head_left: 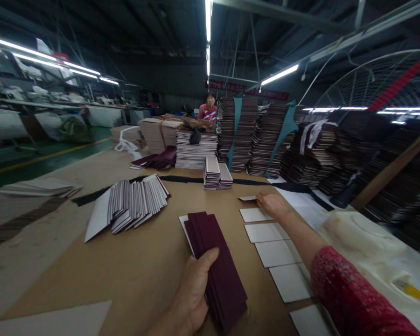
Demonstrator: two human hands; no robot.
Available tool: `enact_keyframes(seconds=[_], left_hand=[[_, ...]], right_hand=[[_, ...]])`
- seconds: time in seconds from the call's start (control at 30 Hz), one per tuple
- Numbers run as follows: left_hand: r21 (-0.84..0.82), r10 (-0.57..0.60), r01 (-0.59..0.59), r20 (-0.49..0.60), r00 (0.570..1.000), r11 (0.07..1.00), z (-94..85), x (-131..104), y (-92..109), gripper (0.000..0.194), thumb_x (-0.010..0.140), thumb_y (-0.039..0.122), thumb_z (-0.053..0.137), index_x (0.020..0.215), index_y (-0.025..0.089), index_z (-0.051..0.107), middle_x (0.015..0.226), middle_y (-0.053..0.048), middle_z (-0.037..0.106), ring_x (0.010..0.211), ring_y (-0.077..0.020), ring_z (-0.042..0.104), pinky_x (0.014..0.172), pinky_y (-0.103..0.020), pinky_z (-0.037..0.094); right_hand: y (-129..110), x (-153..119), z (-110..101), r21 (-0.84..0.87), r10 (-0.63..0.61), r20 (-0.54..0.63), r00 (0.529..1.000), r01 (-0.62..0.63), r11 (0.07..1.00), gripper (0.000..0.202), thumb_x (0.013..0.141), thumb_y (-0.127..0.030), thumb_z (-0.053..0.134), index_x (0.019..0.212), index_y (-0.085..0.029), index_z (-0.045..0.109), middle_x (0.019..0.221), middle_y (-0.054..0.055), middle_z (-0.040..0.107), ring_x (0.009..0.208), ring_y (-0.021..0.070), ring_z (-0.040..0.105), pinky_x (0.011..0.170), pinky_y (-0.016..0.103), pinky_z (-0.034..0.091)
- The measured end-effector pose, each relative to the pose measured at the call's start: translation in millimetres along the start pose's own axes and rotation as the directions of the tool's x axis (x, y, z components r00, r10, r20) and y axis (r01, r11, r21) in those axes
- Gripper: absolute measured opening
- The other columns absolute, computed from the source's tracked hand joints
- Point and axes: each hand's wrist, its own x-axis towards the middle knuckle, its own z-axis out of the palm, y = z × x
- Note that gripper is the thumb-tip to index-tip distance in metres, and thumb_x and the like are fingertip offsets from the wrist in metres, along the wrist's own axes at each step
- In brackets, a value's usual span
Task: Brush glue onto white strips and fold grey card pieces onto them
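Note:
My left hand [196,284] is closed round a stack of maroon cardboard pieces [219,266], thumb on top; a pale underside shows along the stack's left edge. Farther off to the right, my right hand [270,204] pinches one cardboard piece [248,199], white side up, at the far end of a column. Below it, several white cardboard pieces [271,232] lie in a line running toward me, partly covered by my right forearm. A fanned pile of white and maroon pieces [136,203] leans over on the table to the left.
Small stacks of pieces [217,173] stand at the table's far side. Behind them rise tall bundles [236,135] tied with teal strips. A black strip [182,179] crosses the brown table [136,270]. A large fan [378,79] is at right. A person [208,109] sits beyond the bundles.

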Motion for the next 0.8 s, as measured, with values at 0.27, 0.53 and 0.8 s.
enact_keyframes(seconds=[0.27, 0.53, 0.8], left_hand=[[0.02, -0.002, 0.002, -0.005, 1.0, 1.0, -5.7, 4, -6, 0.027, 0.075, 0.022, 0.077, 0.099, 0.011, 0.072, 0.07, -0.01, 0.075, 0.055, -0.0226, 0.07, 0.058, -0.036, 0.06], [0.018, 0.007, -0.006, -0.053, 0.999, 1.0, -5.7, 6, -3, 0.016, 0.079, 0.019, 0.073, 0.092, 0.011, 0.071, 0.074, -0.011, 0.076, 0.057, -0.0239, 0.071, 0.055, -0.037, 0.06], [-0.014, 0.057, -0.057, -0.03, 0.998, 0.998, -4.4, 6, 0, 0.02, 0.076, 0.016, 0.073, 0.095, 0.01, 0.073, 0.075, -0.013, 0.077, 0.058, -0.0252, 0.072, 0.056, -0.037, 0.062]], right_hand=[[14, 3, 1, 0.002, -0.082, 0.114, 0.99, 0.082, 0.997, 0.028, 0.099, -0.038, 0.061, 0.119, -0.019, 0.065, 0.128, 0.01, 0.062, 0.115, 0.0249, 0.061, 0.1, 0.049, 0.05], [18, 15, 29, 0.152, 0.01, 0.105, 0.994, -0.026, 0.988, 0.045, 0.1, -0.043, 0.059, 0.14, -0.022, 0.054, 0.149, 0.012, 0.048, 0.132, 0.0313, 0.05, 0.109, 0.058, 0.04], [-2, 0, 22, 0.286, 0.037, 0.099, 0.994, -0.064, 0.956, 0.044, 0.098, -0.039, 0.062, 0.138, -0.021, 0.055, 0.149, 0.012, 0.047, 0.134, 0.0329, 0.047, 0.11, 0.06, 0.038]])
